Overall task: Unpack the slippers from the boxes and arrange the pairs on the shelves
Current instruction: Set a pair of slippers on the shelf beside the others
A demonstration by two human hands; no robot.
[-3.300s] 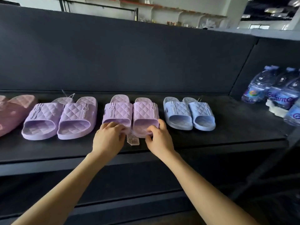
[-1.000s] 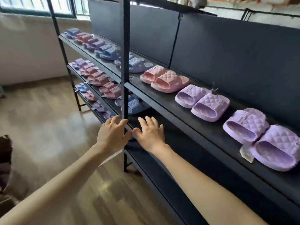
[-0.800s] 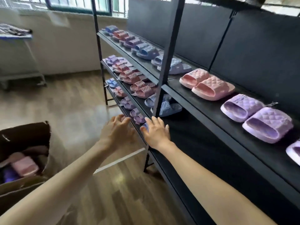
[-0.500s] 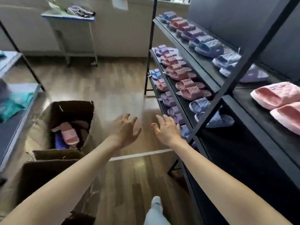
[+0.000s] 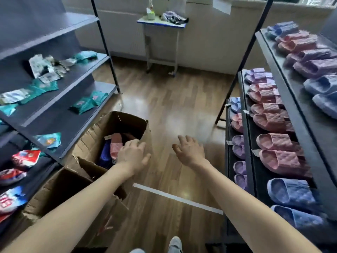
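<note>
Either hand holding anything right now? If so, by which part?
Nothing is held. The left hand is open above the box with slippers inside; the right hand is open above the floor.

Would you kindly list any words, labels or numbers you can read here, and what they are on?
None can be read for certain.
Red-and-white packet: large red letters, blurred.
Slipper tags: too small.
Paper sheet on wall: blurred.
Cardboard box: red marks, illegible.

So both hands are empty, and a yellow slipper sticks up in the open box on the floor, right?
Not yellow: in the head view the slipper sticking up in the open box on the floor is pink. The left hand and right hand are empty.
</note>
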